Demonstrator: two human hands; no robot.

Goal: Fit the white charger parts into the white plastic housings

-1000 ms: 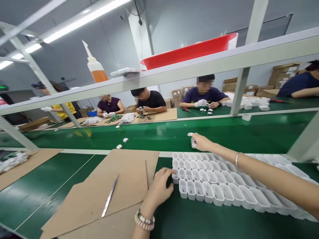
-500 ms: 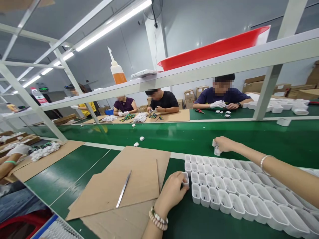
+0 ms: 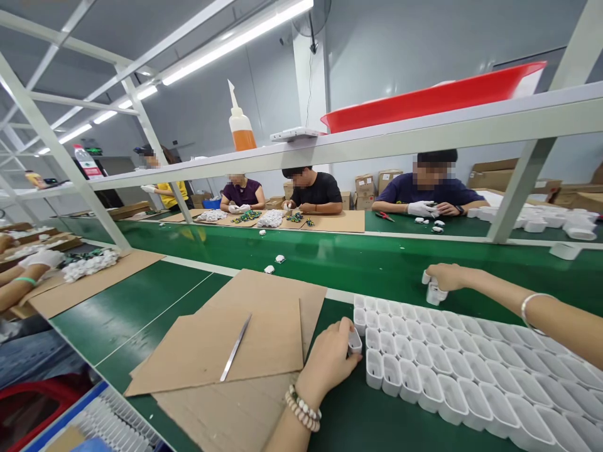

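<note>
My left hand (image 3: pixel 330 351) is closed around a small white plastic housing (image 3: pixel 355 342), whose open hollow side faces up. It is at the left end of several rows of similar white housings (image 3: pixel 455 405) standing on the green table. My right hand (image 3: pixel 445 276) reaches over the rows to the green belt, its fingers closed on a white housing (image 3: pixel 426 277). Just below those fingers is another small white housing (image 3: pixel 436 294); whether it is gripped too or rests on the belt I cannot tell.
Cardboard sheets (image 3: pixel 221 351) lie to the left, with metal tweezers (image 3: pixel 235 347) on top. A shelf (image 3: pixel 377 135) crosses above the green belt (image 3: pixel 330 254), carrying a red tray (image 3: pixel 433 97) and a bottle of orange liquid (image 3: pixel 242 129). Co-workers sit across the belt; another's gloved hand (image 3: pixel 42 258) shows at left.
The view has shifted a little. My right hand has moved slightly right over the belt with its housing, and a second housing shows more clearly beneath it. My left hand keeps its housing.
</note>
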